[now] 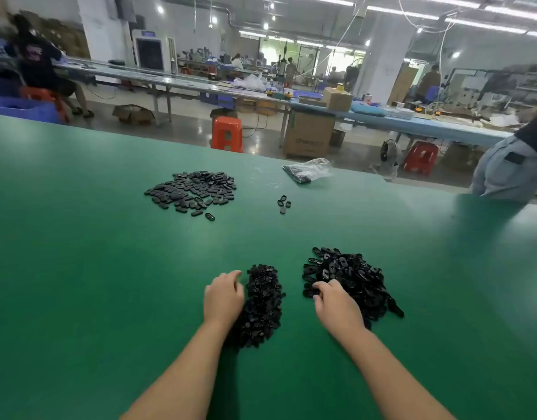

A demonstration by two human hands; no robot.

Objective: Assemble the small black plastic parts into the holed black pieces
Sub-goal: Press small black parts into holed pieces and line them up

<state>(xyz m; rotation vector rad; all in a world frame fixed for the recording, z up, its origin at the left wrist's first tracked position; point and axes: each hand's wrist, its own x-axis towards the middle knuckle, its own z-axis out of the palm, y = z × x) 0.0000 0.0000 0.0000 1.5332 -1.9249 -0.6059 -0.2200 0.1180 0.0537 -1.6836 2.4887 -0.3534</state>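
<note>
Two heaps of black plastic lie close in front of me on the green table [79, 268]. The left heap holds small black parts [262, 307]; the right heap holds glossy holed black pieces [355, 277]. My left hand [223, 295] rests at the left edge of the small parts, fingers bent down into them. My right hand [337, 303] lies on the near left side of the holed pieces, fingertips curled among them. Whether either hand grips a part is hidden by the fingers. A flat pile of oval black pieces [194, 189] lies farther back on the left.
A few loose black pieces [284, 203] lie mid-table, and a clear plastic bag [308, 171] with dark parts sits near the far edge. A person in grey [503, 168] stands at the table's right end. Red stools and cardboard boxes stand beyond the far edge.
</note>
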